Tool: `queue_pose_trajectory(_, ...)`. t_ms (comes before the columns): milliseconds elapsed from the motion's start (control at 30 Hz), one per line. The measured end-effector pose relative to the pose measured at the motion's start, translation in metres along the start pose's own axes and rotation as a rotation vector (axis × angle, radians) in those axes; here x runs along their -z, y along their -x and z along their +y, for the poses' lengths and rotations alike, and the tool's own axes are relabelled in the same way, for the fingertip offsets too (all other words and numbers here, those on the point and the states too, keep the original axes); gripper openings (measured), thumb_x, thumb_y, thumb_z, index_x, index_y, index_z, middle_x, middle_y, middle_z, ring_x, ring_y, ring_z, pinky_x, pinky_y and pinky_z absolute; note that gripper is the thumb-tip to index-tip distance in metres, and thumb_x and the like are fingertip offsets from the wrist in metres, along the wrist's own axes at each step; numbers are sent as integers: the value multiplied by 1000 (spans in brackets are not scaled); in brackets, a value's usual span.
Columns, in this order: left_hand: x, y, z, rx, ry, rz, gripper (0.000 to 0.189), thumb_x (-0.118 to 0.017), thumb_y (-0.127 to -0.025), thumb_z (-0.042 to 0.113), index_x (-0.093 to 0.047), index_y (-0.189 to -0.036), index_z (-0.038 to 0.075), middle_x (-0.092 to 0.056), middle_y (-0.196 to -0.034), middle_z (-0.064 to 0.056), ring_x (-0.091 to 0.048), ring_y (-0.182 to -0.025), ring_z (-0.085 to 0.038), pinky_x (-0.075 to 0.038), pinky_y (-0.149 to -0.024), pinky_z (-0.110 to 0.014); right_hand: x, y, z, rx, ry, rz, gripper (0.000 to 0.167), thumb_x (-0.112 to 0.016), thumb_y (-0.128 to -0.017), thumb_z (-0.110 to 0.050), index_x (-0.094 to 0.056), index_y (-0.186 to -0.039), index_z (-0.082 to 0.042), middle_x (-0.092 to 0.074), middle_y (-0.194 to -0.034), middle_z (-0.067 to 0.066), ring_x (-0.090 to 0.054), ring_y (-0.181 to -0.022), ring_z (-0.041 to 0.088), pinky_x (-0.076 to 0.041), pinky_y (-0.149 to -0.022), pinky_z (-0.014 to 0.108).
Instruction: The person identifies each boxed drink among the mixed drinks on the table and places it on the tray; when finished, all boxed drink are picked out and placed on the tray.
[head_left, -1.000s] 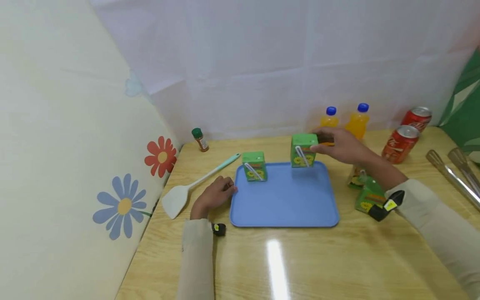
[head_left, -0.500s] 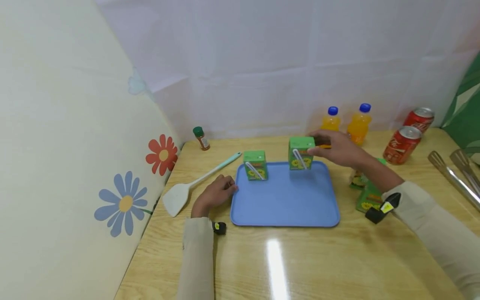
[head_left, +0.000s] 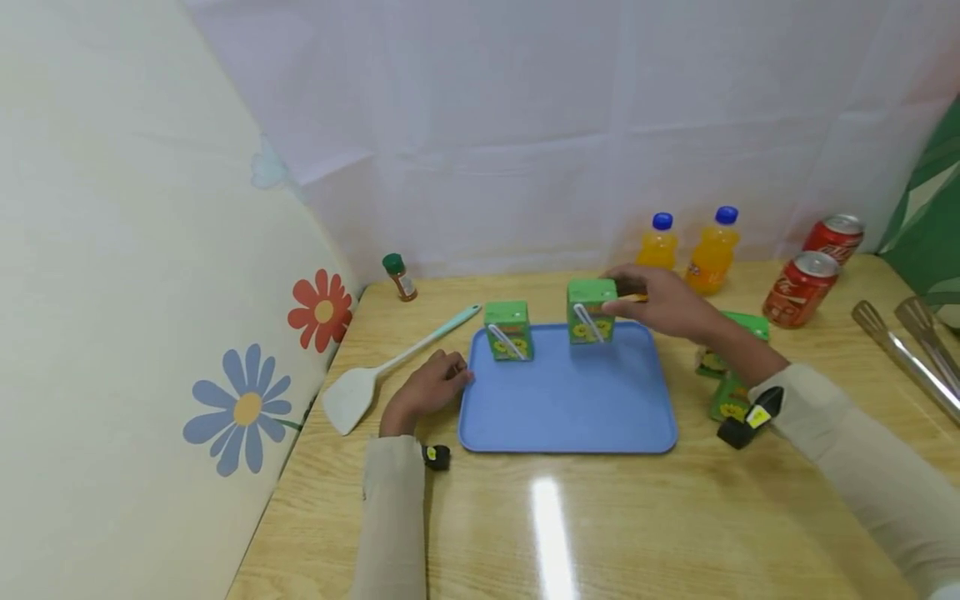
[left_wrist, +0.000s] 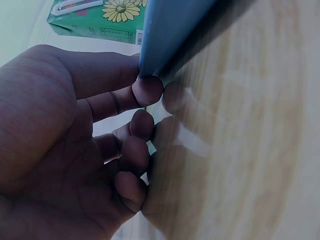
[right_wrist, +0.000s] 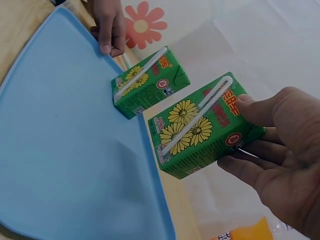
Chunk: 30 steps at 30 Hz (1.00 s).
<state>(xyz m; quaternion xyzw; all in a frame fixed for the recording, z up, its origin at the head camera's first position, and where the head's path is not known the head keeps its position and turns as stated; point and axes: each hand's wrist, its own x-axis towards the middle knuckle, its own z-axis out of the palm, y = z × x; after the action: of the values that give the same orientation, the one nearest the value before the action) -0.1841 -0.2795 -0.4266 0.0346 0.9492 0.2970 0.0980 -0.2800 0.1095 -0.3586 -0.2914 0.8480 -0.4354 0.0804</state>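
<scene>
- Head view: the right hand (head_left: 660, 300) gripped a green drink carton (head_left: 591, 312) at the far edge of the blue tray (head_left: 562, 408), straw (head_left: 588, 323) facing the person.
- A second carton (head_left: 509, 332) stood upright near the tray's far-left corner; with the two spaced apart, they probably made a row.
- At least two spare cartons (head_left: 731, 396) lay outside the tray's right edge, partly hidden by the arm.
- Counted along the table's far edge: one green-capped spice bottle (head_left: 400, 277) at its left corner, two orange drink bottles (head_left: 658, 242), two red soda cans (head_left: 801, 292) near the right corner. One spatula (head_left: 401, 357) lay left of the tray; two whisk-like utensils (head_left: 896, 350) by the table's right edge.
- Left wrist view: the left hand (head_left: 431, 385) pinched the tray's left rim between thumb and forefinger, likely to steady it.
- Right wrist view: thumb and fingers held the carton's sides near its top, apparently so its base could meet the tray first; it seemed raised, base apart from the surface.
</scene>
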Motion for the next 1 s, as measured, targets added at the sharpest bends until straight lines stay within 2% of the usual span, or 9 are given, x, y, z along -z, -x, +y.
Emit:
queue_pose_trajectory(200, 0, 1, 0, -21, 1, 0, 17, -55, -105, 26, -60, -102, 10, -48, -97, -8, -51, -85, -23, -43, -75, -39, -8, -2, 0, 27, 1, 1, 53, -69, -96, -36, -56, -138, -9, -63, -129, 12, -56, -124, 31, -45, -100, 51)
queue_pose_trajectory(500, 2, 2, 2, -18, 9, -5, 16, -56, -105, 26, -60, -102, 11, -48, -96, -8, -50, -84, -23, -42, -75, -38, -23, -9, 0, -19, -18, 11, 49, -71, -95, -31, -57, -137, -8, -63, -129, 13, -56, -124, 33, -44, -102, 50)
queue_pose_trajectory(800, 2, 0, 3, -9, 0, -2, 16, -56, -104, 26, -60, -102, 11, -48, -96, -8, -50, -84, -23, -42, -75, -38, -36, -9, 2, 23, -43, 11, 47, -71, -96, -25, -56, -136, -5, -63, -128, 14, -57, -123, 32, -47, -99, 48)
queue_pose_trajectory(1000, 1, 0, 0, -14, 5, -1, 16, -56, -105, 26, -60, -102, 11, -47, -96, -8, -50, -83, -23, -42, -74, -38, -42, -11, 7, -4, -60, 6, 46, -70, -96, -24, -56, -135, -5, -62, -128, 14, -57, -123, 32, -46, -100, 47)
